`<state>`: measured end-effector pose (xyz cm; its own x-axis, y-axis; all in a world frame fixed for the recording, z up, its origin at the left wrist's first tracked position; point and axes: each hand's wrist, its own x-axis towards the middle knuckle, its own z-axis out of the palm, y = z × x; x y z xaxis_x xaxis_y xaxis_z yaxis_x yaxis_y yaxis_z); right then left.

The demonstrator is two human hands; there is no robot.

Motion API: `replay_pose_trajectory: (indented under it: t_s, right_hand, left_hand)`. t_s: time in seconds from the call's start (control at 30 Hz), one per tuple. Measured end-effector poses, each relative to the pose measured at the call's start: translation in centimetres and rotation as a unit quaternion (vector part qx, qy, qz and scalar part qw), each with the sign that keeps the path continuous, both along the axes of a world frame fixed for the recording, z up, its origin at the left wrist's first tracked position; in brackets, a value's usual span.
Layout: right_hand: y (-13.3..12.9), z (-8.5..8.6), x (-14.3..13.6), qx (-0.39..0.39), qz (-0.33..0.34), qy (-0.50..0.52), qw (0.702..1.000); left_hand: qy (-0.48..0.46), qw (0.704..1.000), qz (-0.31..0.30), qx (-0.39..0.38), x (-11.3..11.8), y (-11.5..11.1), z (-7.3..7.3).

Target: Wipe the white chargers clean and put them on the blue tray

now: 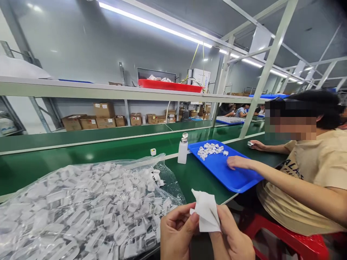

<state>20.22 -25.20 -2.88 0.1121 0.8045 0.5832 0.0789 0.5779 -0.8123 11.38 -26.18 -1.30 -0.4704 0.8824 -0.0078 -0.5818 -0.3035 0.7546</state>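
Note:
A folded white wiping cloth (208, 213) is held up at the table's front edge, between both of my hands. My left hand (177, 229) pinches its left side with thumb and fingers. On the other side, my right hand (233, 234) grips the cloth, its fingers partly behind it. Whether a small part lies inside the folds is hidden. Left of my hands, a clear plastic bag (173, 180) lies spread out under a big heap of white plastic charger housings (103, 206).
A white pump bottle (183, 151) stands beyond my hands. Right of it, a blue tray (238, 180) holds white plug pieces (210, 150). A co-worker's hand (240, 162) reaches over the tray. One white piece (153, 152) sits by the belt. Above is a shelf with a red tray (169, 85).

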Motion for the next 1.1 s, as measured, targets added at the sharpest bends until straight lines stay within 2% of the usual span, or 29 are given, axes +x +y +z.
replay_pose_trajectory:
  t_s: [0.07, 0.17, 0.23, 0.27, 0.37, 0.4, 0.43, 0.5, 0.57, 0.63, 0.73, 0.8, 0.9, 1.03, 1.1]
  right_hand:
    - [0.6, -0.3, 0.1, -0.059, 0.034, 0.063, 0.996]
    - [2.0, -0.8, 0.6, -0.138, 0.102, 0.157, 0.973]
    - [2.8, -0.9, 1.3, -0.157, 0.107, 0.175, 0.966]
    - [3.0, -0.9, 1.6, -0.154, 0.07, 0.164, 0.972]
    - [2.7, -0.4, 2.0, -0.098, -0.137, 0.073, 0.983]
    - [2.4, -0.2, 1.8, -0.065, -0.175, 0.043, 0.982]
    - [2.1, -0.1, 1.4, -0.028, -0.178, 0.019, 0.983]
    - [1.5, 0.2, 0.5, 0.03, -0.115, 0.002, 0.993]
    - [1.1, 0.3, -0.3, 0.043, -0.033, 0.015, 0.998]
    - [1.0, 0.6, -0.5, 0.011, 0.028, 0.036, 0.999]
    - [1.0, 1.0, 0.0, -0.078, 0.086, 0.079, 0.99]
    - [1.2, 1.1, 0.5, -0.142, 0.116, 0.132, 0.974]
    - [2.0, 0.9, 0.9, -0.208, 0.191, 0.233, 0.931]
    - [3.2, -0.1, 1.3, -0.254, 0.279, 0.319, 0.869]
    - [3.4, -0.3, 1.2, -0.265, 0.282, 0.333, 0.86]
  left_hand:
    - [0.014, 1.0, 0.013, -0.012, 0.0, 0.3, 0.0]
    - [0.036, 0.999, 0.023, -0.016, -0.1, 0.8, -0.1]
    - [0.041, 0.998, 0.032, -0.016, -0.1, 1.1, -0.3]
    - [0.04, 0.998, 0.038, -0.015, -0.1, 1.2, -0.3]
    - [0.034, 0.999, 0.036, -0.015, 0.0, 1.3, -0.3]
    - [0.035, 0.999, 0.027, -0.016, 0.1, 1.3, -0.3]
    - [0.035, 0.999, 0.015, -0.019, 0.3, 1.3, -0.2]
    - [0.033, 0.999, -0.007, -0.023, 0.5, 1.2, -0.3]
    - [0.025, 0.999, -0.015, -0.024, 0.5, 1.1, -0.3]
    - [0.023, 0.999, -0.008, -0.025, 0.3, 1.0, -0.3]
    - [0.027, 0.999, 0.002, -0.034, 0.0, 1.0, -0.2]
    - [0.031, 0.999, 0.005, -0.038, 0.0, 1.0, -0.2]
    - [0.045, 0.998, 0.011, -0.037, 0.1, 1.2, -0.2]
    - [0.055, 0.998, 0.016, -0.031, 0.4, 1.3, -0.1]
    - [0.055, 0.998, 0.018, -0.023, 0.6, 1.3, -0.1]
